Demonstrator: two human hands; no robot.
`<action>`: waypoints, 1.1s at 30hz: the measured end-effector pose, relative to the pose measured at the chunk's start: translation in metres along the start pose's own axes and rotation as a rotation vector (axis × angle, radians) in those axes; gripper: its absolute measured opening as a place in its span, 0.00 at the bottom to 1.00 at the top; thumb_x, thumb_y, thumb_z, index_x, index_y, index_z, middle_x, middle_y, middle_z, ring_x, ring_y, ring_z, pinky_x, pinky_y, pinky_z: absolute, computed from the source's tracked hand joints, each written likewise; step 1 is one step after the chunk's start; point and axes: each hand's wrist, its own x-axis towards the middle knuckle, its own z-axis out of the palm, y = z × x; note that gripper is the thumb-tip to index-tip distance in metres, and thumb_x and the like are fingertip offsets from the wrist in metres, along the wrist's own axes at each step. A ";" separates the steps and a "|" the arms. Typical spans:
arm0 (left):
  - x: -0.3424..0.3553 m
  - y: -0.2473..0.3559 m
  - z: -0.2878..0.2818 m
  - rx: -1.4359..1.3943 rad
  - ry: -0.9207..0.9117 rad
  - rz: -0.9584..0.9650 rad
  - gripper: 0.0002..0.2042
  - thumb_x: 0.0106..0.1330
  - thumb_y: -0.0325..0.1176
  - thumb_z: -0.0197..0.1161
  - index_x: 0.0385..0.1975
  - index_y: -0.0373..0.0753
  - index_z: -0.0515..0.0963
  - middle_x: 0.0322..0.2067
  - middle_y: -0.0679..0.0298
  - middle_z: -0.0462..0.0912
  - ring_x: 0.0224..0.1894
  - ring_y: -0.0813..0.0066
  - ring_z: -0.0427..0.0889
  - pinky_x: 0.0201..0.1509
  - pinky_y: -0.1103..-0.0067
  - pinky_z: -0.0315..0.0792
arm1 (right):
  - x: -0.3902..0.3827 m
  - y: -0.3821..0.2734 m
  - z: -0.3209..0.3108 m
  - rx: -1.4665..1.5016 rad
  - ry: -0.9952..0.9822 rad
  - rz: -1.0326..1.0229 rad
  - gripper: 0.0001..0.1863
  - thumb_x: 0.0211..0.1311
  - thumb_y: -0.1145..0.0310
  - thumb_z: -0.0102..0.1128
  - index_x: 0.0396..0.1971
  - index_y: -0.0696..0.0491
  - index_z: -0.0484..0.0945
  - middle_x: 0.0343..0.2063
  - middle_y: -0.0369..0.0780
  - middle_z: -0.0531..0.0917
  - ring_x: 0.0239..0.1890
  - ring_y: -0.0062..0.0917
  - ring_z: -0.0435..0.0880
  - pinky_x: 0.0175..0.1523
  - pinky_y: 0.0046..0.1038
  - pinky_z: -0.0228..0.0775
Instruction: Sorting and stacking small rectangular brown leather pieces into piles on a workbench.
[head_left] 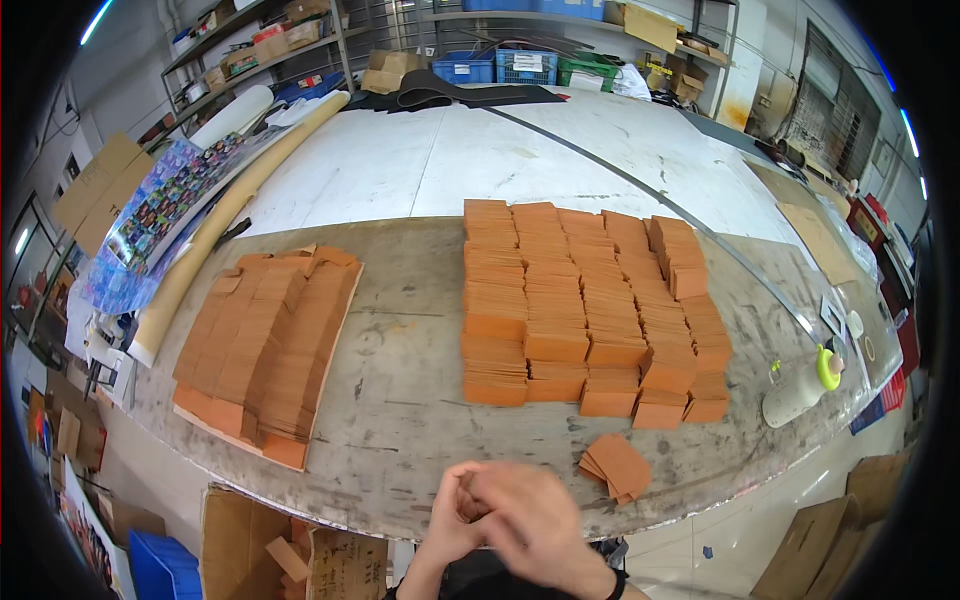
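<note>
My left hand (pixel 455 515) is curled at the table's near edge, and my right hand (pixel 530 515) overlaps it, smeared by motion. What lies between their fingers is hidden. To their right is a small fanned pile of orange-brown cards (pixel 612 465). Behind it stand several tight rows of stacked cards (pixel 595 320) of the same colour. On the left, more orange-brown pieces (pixel 255 350) lie in long overlapping layers on a pale board.
The worktable (pixel 390 330) holds a long metal strip (pixel 650 185), a bottle (pixel 795 395) with a yellow-green lid at right and paper rolls (pixel 170 310) at left. Below the near edge are a cardboard box (pixel 230 540) and a blue bin (pixel 160 560). Shelving lines the back.
</note>
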 end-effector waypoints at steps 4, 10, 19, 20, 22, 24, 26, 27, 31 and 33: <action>0.009 0.005 0.005 0.092 0.015 -0.009 0.32 0.55 0.12 0.67 0.59 0.37 0.62 0.57 0.53 0.69 0.52 0.64 0.79 0.54 0.73 0.78 | -0.017 0.024 -0.033 -0.303 -0.117 0.249 0.26 0.53 0.71 0.69 0.54 0.57 0.74 0.53 0.46 0.77 0.47 0.41 0.81 0.51 0.37 0.75; 0.012 0.004 0.000 0.196 -0.085 0.086 0.29 0.58 0.13 0.67 0.60 0.32 0.67 0.61 0.54 0.68 0.57 0.65 0.76 0.58 0.73 0.76 | -0.051 0.031 -0.024 0.214 0.058 0.532 0.25 0.55 0.77 0.70 0.55 0.54 0.77 0.51 0.47 0.79 0.40 0.28 0.82 0.41 0.27 0.79; 0.010 0.002 -0.001 0.123 -0.051 -0.014 0.27 0.60 0.13 0.64 0.61 0.31 0.67 0.60 0.51 0.73 0.56 0.66 0.78 0.60 0.72 0.75 | -0.051 0.035 -0.027 -0.210 0.132 0.044 0.15 0.47 0.79 0.70 0.37 0.53 0.80 0.44 0.41 0.82 0.43 0.36 0.83 0.44 0.32 0.76; 0.010 0.001 -0.001 0.112 -0.047 -0.002 0.27 0.61 0.13 0.64 0.61 0.31 0.67 0.59 0.51 0.74 0.55 0.67 0.79 0.59 0.73 0.76 | -0.051 0.035 -0.027 -0.207 0.131 0.043 0.15 0.47 0.79 0.70 0.37 0.53 0.80 0.44 0.41 0.82 0.43 0.36 0.83 0.44 0.32 0.76; 0.009 0.002 0.002 0.133 -0.028 -0.022 0.26 0.61 0.13 0.63 0.61 0.31 0.67 0.59 0.51 0.74 0.56 0.68 0.78 0.59 0.73 0.76 | -0.052 0.035 -0.026 -0.132 0.143 0.098 0.13 0.47 0.79 0.68 0.33 0.51 0.78 0.45 0.40 0.84 0.47 0.39 0.83 0.48 0.34 0.73; 0.009 0.004 0.006 0.154 -0.009 -0.043 0.26 0.61 0.13 0.63 0.61 0.31 0.67 0.58 0.51 0.75 0.56 0.68 0.78 0.59 0.73 0.76 | -0.045 0.034 -0.027 -0.234 0.126 0.090 0.13 0.48 0.79 0.67 0.34 0.52 0.77 0.46 0.41 0.84 0.48 0.39 0.83 0.49 0.35 0.73; 0.008 0.008 0.010 0.195 0.007 -0.045 0.26 0.62 0.13 0.62 0.61 0.31 0.67 0.58 0.50 0.76 0.56 0.67 0.78 0.59 0.74 0.76 | -0.043 0.037 -0.026 -0.336 0.107 0.082 0.13 0.49 0.80 0.66 0.36 0.52 0.76 0.48 0.42 0.84 0.50 0.39 0.82 0.50 0.36 0.73; 0.009 0.007 0.009 0.196 0.005 -0.046 0.26 0.62 0.13 0.62 0.61 0.31 0.67 0.58 0.50 0.76 0.56 0.67 0.78 0.59 0.74 0.76 | -0.044 0.042 -0.023 -0.313 0.084 0.066 0.14 0.49 0.80 0.65 0.36 0.52 0.75 0.49 0.42 0.83 0.52 0.39 0.82 0.50 0.37 0.72; 0.009 0.004 0.006 0.208 0.000 -0.028 0.26 0.62 0.13 0.62 0.60 0.31 0.67 0.57 0.50 0.76 0.56 0.68 0.79 0.58 0.74 0.76 | -0.050 0.045 -0.021 -0.330 0.105 -0.004 0.16 0.48 0.81 0.63 0.38 0.52 0.73 0.50 0.43 0.83 0.53 0.38 0.82 0.50 0.37 0.72; 0.009 0.004 0.006 0.210 -0.007 -0.006 0.25 0.62 0.13 0.62 0.60 0.31 0.67 0.57 0.50 0.76 0.56 0.68 0.79 0.58 0.75 0.76 | -0.049 0.044 -0.018 -0.305 0.127 0.001 0.15 0.48 0.82 0.63 0.37 0.52 0.74 0.49 0.42 0.84 0.52 0.37 0.82 0.50 0.37 0.73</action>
